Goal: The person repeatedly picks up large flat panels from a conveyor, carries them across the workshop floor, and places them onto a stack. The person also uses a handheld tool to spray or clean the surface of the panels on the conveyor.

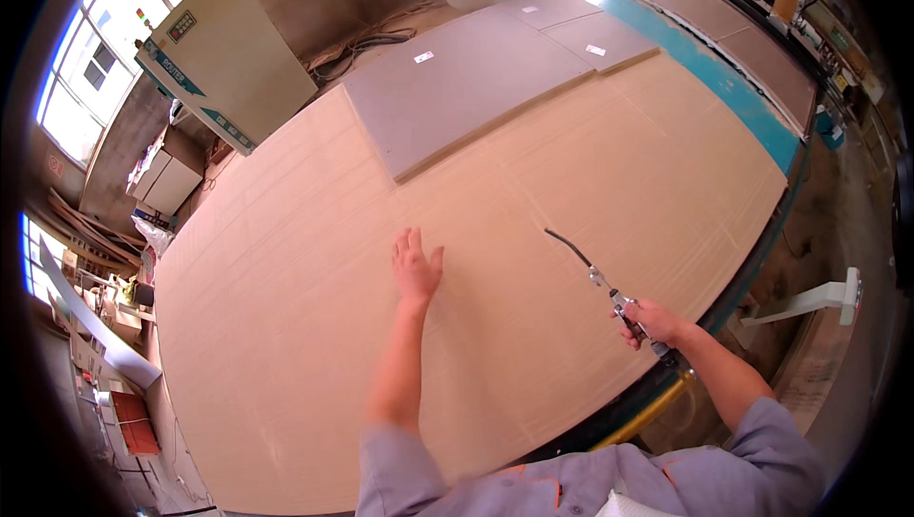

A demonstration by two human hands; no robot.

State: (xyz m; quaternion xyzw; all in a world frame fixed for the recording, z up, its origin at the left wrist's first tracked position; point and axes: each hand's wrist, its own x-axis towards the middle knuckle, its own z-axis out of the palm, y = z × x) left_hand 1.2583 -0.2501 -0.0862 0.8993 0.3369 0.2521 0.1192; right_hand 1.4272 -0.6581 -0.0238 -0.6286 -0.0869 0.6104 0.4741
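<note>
- Evidently our right hand (657, 320) was curled firmly round the body of an air gun (625, 306), held out over the near right part of a wide tan board (286, 327); whether a finger pressed the trigger, we could not tell.
- Our left hand (416, 271) gripped nothing: its fingers were straight, the thumb out to one side. It was over the middle of the board, and we could not tell whether the palm touched.
- To work the gun well, we judged, we needed a steady wrist, the bent black nozzle (571, 248) low and slanted away from our bare left hand, and even, overlapping sweeps.
- We also reckoned on short bursts near the panel edges, where loose dust might fly back at us.
- The surface before us was pale and flat, scored with faint straight lines. On its far part lay a large grey panel (466, 103) and two smaller grey panels (624, 33), each with a small white label (424, 57); a teal strip (733, 89) ran along the far right.
- Around us stood a tall pale cabinet (243, 50), with dark hoses (367, 43) looped on the floor near it and bright windows (76, 103) to our left.
</note>
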